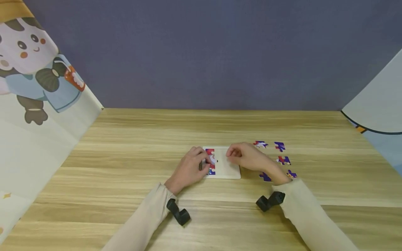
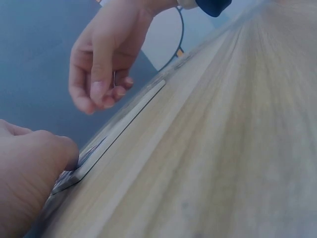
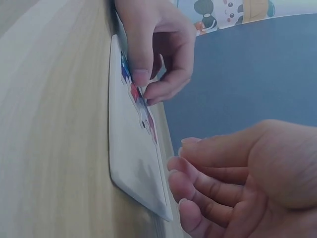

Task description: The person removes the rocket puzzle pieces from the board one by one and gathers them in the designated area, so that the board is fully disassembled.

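A white puzzle board (image 1: 228,170) lies flat on the wooden table. Purple, red and white jigsaw pieces (image 1: 212,171) fill the part of it that shows beside my left hand (image 1: 190,164). That hand leans over the board's left side, its thumb and a fingertip resting on the pieces, as the right wrist view shows. Part of the board is hidden beneath it. My right hand (image 1: 248,156) hovers over the board's right edge, fingers loosely curled with nothing between them. Bare white surface (image 3: 133,153) shows on the board under the right fingertips.
Several loose jigsaw pieces (image 1: 284,160) lie on the table to the right of the board, some close by the right wrist. A dark blue panel (image 1: 220,55) rises behind the table (image 1: 150,129). Printed cartoon panels (image 1: 34,62) stand at the sides.
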{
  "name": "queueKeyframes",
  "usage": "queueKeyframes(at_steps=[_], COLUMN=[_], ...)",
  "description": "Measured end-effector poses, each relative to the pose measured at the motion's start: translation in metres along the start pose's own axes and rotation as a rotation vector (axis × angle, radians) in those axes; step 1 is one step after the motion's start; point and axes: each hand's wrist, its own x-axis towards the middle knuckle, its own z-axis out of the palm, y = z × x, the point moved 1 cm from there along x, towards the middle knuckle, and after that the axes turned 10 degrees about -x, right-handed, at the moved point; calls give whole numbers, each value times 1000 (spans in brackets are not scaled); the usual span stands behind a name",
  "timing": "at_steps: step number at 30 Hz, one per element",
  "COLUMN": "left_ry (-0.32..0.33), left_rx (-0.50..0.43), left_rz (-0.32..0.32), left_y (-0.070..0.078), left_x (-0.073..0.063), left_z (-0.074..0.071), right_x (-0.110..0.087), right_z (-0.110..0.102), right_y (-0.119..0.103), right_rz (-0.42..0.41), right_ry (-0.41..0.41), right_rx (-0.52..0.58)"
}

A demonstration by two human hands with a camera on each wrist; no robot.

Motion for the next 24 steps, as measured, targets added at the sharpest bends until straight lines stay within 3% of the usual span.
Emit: queueKeyframes(at_steps=[10,24], left_ry=[10,-1], left_rx=[46,98], left_rz=[-93,-236], left_y=[-1,-2], left_x=[0,-1], left_z=[0,0], right_x=[12,29], right_z=[6,15], right_y=[-6,-13], right_rz=[47,30], right_ry=[4,-9], right_rx=[21,39])
